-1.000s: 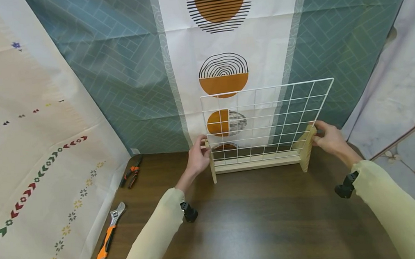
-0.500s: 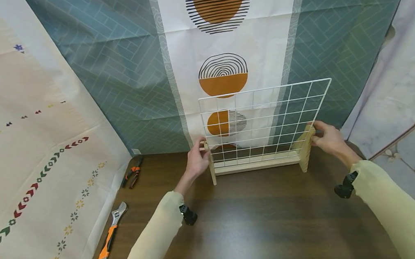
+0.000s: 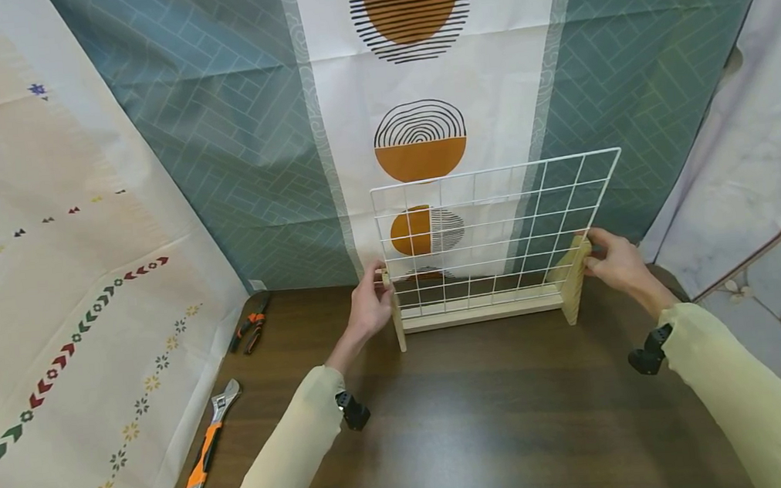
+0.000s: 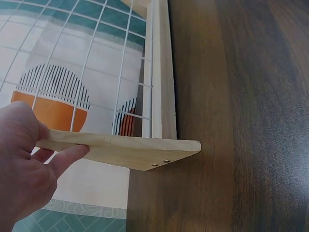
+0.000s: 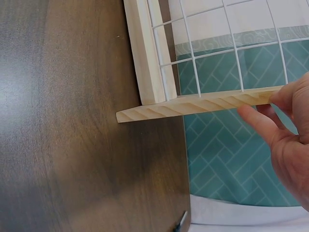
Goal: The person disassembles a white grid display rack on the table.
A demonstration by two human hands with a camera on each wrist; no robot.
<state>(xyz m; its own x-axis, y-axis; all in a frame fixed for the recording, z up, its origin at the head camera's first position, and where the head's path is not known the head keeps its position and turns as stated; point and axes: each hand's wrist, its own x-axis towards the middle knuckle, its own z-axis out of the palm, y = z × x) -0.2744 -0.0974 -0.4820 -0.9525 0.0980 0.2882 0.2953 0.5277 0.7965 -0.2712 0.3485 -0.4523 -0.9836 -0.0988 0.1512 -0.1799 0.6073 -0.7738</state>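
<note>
A white wire grid (image 3: 495,170) stands upright in a pale wooden stand at the back of the brown table. The stand has a left side panel (image 3: 398,325), a right side panel (image 3: 572,290) and a low crossbar (image 3: 480,314) between them. My left hand (image 3: 370,305) pinches the upper part of the left panel, thumb on its outer face; two holes (image 4: 166,161) show lower on that face. At the other end my right hand (image 3: 618,261) pinches the top of the right panel. Some fingertips are hidden behind the wood.
Orange-and-black pliers (image 3: 253,323) and an adjustable wrench (image 3: 209,444) lie along the table's left edge. A patterned cloth (image 3: 265,170) hangs close behind the stand. A small dark object (image 5: 181,221) sits at the table edge in the right wrist view.
The stand and grid have shifted slightly to the left, and the left end has come a little toward me. Both hands have kept their grip on the panels.
</note>
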